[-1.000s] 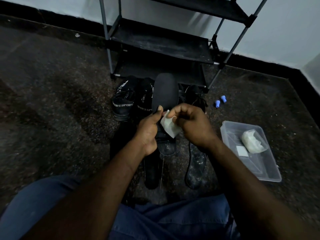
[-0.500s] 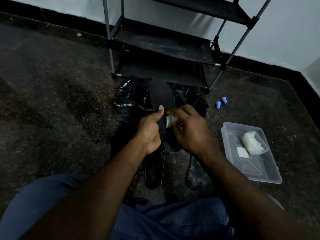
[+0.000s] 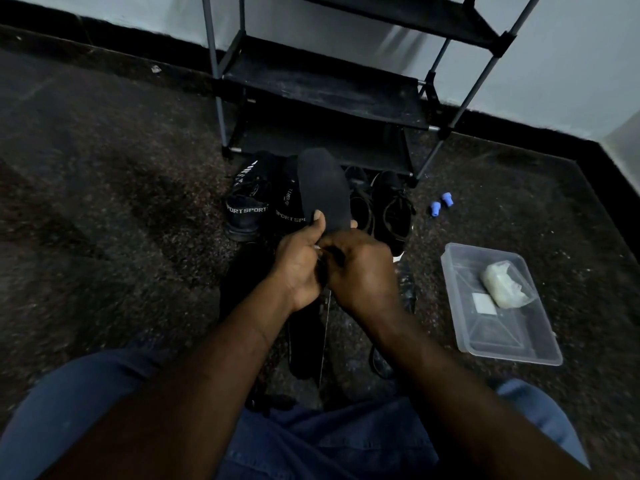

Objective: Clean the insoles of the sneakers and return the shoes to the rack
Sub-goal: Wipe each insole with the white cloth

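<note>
The white wipe that showed between the fingers a second ago is all but swallowed now, only a pale sliver peeking out where the two hands meet, and the black insole stands up taller and flatter than half a second back. Left hand is curled shut around the insole's lower end, thumb pressed up against its face. Right hand is closed too, knuckles toward the camera, fingers tucked in against the insole; what it grips is hidden. Both forearms reach in from below, wrists near touching.

The insole is matte, smooth, rounded at the toe, held upright in front of the shoe rack, a thin metal frame with dark fabric shelves. Beneath it on the speckled floor sit black sneakers lettered SPORT, another dark pair just beside them. Off to the right, a clear plastic tub holds a crumpled white bag.
</note>
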Tool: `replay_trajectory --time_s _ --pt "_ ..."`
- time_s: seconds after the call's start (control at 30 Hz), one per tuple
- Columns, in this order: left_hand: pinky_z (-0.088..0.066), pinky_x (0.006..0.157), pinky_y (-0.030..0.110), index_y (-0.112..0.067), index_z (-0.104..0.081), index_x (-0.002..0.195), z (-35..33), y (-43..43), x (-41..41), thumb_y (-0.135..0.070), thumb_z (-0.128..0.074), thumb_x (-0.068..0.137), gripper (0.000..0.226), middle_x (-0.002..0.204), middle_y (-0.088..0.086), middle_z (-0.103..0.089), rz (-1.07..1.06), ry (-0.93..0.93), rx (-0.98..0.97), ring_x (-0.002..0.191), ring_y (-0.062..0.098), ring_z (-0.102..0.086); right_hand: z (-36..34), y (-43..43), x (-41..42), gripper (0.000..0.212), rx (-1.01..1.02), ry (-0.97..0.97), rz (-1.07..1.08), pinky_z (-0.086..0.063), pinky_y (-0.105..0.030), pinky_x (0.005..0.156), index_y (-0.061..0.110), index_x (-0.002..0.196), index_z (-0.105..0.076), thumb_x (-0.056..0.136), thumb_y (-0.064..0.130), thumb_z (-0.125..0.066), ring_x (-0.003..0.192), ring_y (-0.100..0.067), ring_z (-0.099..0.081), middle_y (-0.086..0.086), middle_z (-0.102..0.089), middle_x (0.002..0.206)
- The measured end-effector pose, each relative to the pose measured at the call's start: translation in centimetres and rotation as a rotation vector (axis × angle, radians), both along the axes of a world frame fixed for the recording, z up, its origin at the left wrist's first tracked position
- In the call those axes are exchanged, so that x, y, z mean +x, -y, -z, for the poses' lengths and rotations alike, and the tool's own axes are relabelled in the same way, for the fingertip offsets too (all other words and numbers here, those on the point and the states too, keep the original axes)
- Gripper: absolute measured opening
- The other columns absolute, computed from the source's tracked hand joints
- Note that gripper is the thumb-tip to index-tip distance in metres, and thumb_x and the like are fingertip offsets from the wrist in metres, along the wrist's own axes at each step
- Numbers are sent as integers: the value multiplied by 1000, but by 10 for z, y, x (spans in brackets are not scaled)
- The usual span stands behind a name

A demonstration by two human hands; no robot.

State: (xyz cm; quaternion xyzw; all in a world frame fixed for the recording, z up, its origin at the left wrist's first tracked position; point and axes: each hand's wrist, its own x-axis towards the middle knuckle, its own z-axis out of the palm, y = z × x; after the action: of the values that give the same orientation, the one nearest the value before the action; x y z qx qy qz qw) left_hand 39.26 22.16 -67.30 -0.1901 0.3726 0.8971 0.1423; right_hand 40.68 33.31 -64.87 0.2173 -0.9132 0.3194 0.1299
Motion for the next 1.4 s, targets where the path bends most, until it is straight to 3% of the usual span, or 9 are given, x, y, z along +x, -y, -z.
replay_trajectory --time_s 0.23,0.33,0.5,0.7,0.8,0.93,1.1,1.27,1.4 --pt "-55 98 38 -4 -62 136 -5 -3 3 -36 -55 104 46 131 13 -69 -56 -25 7 118 25 -68 0 -10 -21 13 -53 -43 217 -55 -37 71 21 95 -77 85 13 -73 80 -18 -65 0 -72 90" --pt "-60 84 31 -3 -64 132 -5 0 2 -38 -53 105 45 125 12 -72 -49 -23 22 111 22 -72 1 -4 -12 13 -67 -32 193 -54 -36 72 19 94 -77 85 11 -74 81 -15 -65 1 -72 91" --pt "-53 101 35 2 -61 135 -4 1 3 -49 -51 102 61 133 17 -67 -3 2 41 124 26 -65 0 7 2 18 -27 -54 63 -53 -35 73 16 91 -79 80 13 -64 80 -21 -67 -3 -72 87" --pt "-56 97 35 -3 -62 134 -6 -6 2 -35 -51 105 45 132 15 -68 -59 -36 45 121 26 -66 -3 -7 -21 20 -139 -4 324 -57 -35 77 20 94 -81 84 8 -68 84 -16 -70 0 -76 93" --pt "-56 93 33 -4 -67 125 -5 -3 1 -40 -50 105 45 128 13 -70 -32 -28 47 116 23 -69 -6 -1 -10 20 -141 6 246 -57 -31 80 19 96 -81 85 7 -69 87 -15 -70 0 -76 95" --pt "-53 100 34 2 -60 136 -5 -2 3 -48 -50 103 61 134 15 -67 11 -8 17 125 25 -64 -3 4 4 20 -116 7 113 -58 -35 79 19 94 -81 81 7 -71 85 -17 -70 -1 -76 92" --pt "-60 89 32 -2 -60 136 -8 -6 7 -35 -48 106 46 133 16 -67 -18 -54 37 114 23 -70 -8 -9 -17 17 -215 63 359 -58 -35 74 23 91 -78 86 11 -68 81 -9 -69 7 -76 90" --pt "-52 103 34 2 -59 137 -7 -4 6 -45 -47 104 58 136 16 -65 27 -24 51 127 25 -63 -7 1 7 17 -69 -9 86 -55 -34 75 18 91 -79 81 10 -69 82 -17 -68 0 -74 89" --pt "-59 86 30 -5 -63 131 -8 -7 8 -37 -48 106 43 129 13 -70 6 -48 29 114 21 -70 -6 -13 -13 15 -137 -37 263 -57 -36 74 19 91 -78 84 10 -69 82 -16 -68 1 -75 89"
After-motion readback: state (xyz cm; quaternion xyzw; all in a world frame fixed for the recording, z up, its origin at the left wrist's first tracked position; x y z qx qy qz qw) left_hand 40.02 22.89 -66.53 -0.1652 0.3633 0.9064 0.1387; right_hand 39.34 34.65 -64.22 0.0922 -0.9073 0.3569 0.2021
